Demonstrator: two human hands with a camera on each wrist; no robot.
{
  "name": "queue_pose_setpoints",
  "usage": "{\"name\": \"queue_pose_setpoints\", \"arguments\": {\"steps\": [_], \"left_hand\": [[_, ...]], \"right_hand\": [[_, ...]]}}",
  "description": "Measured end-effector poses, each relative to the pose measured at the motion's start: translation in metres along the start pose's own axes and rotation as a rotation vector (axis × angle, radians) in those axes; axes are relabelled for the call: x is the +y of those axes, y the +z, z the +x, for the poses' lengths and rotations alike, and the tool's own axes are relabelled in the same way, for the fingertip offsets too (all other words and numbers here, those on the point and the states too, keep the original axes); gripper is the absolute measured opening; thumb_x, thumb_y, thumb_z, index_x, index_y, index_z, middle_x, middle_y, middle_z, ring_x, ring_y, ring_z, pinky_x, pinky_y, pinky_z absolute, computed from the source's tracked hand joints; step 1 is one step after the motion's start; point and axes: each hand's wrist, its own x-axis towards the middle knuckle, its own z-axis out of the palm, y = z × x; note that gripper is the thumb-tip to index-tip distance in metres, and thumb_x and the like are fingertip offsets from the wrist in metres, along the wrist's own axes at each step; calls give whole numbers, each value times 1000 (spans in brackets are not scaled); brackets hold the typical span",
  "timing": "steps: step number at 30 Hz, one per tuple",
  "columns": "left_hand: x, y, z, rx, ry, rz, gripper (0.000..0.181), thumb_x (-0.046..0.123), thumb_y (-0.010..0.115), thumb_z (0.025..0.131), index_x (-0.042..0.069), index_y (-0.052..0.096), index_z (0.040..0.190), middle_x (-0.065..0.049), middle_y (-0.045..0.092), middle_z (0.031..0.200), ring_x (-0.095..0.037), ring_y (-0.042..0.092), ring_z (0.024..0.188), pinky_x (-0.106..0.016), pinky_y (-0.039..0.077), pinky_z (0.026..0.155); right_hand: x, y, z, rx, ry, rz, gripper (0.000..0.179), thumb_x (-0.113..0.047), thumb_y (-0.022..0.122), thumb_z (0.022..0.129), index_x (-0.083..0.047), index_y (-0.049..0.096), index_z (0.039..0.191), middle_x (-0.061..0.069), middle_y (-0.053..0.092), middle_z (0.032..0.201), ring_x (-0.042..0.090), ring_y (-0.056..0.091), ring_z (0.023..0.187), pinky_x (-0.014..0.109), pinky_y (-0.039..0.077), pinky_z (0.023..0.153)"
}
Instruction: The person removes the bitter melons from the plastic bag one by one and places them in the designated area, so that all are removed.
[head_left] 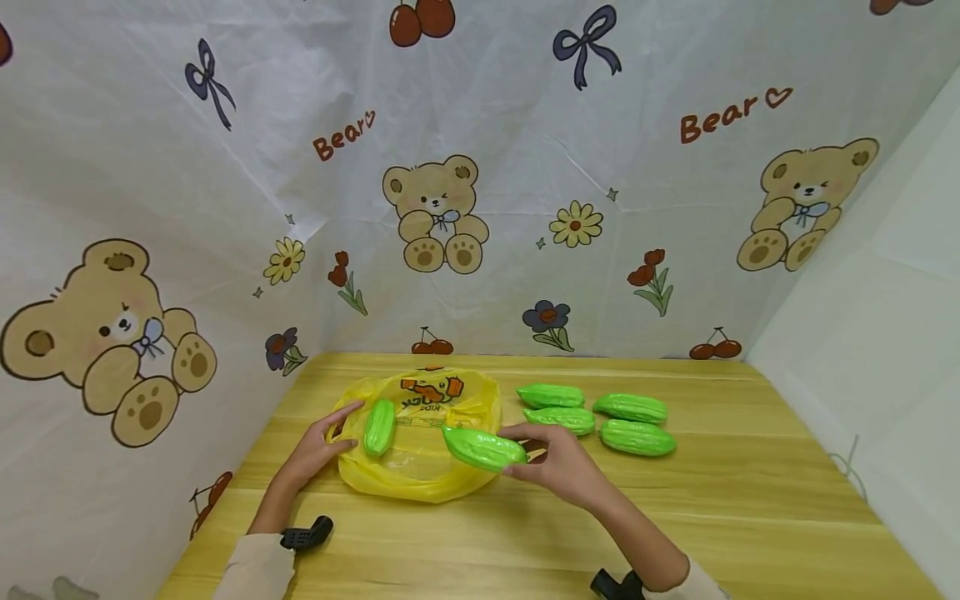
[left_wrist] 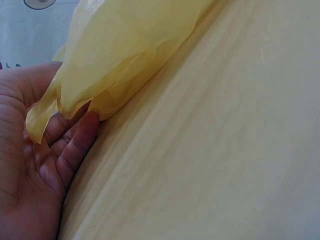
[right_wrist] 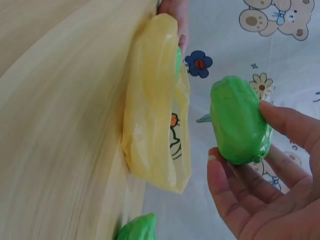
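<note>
A yellow plastic bag (head_left: 420, 479) lies with its mouth spread on the wooden table, and one shiny green bitter melon (head_left: 379, 427) rests in its left part. At the bag's left rim, my left hand (head_left: 318, 450) holds the edge; in the left wrist view, fingers curl about the loose yellow plastic (left_wrist: 125, 60). My right hand (head_left: 558, 462) grips another ridged, glossy bitter melon (head_left: 483, 448) by one end, above the bag's right side. The right wrist view shows thumb and fingers around that bitter melon (right_wrist: 239, 120), apart from the bag (right_wrist: 150, 105).
Several more green bitter melons (head_left: 637, 437) lie in two pairs on the table (head_left: 750, 500), right of the bag. A white sheet with bear prints (head_left: 510, 275) hangs behind the table and along its left side. A white wall (head_left: 900, 333) stands at the right.
</note>
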Motion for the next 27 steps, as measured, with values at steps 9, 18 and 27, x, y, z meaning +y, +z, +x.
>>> {"name": "queue_pose_setpoints", "arguments": {"steps": [9, 18, 27], "left_hand": [[0, -1, -1, -2, -1, -7, 61, 0, 69, 91, -2, 48, 149, -27, 46, 149, -39, 42, 112, -60, 28, 100], [2, 0, 0, 6, -10, -10, 60, 0, 69, 91, -2, 49, 147, -27, 47, 147, -38, 41, 114, -62, 27, 102], [-1, 0, 0, 11, -15, -19, 61, 1, 70, 90, -2, 49, 147, -26, 51, 136, -36, 40, 109, -56, 27, 96]], "right_hand": [[12, -19, -4, -55, -5, 2, 46, -15, 81, 87, -6, 68, 130, 15, 64, 134, 34, 63, 113, 45, 55, 91], [23, -40, -6, -128, 15, -38, 49, -14, 81, 87, -1, 66, 132, 15, 65, 131, 35, 62, 114, 35, 56, 84], [43, -58, -3, -155, 32, -95, 46, -20, 83, 85, -10, 70, 128, 8, 68, 127, 26, 63, 108, 39, 54, 87]]}}
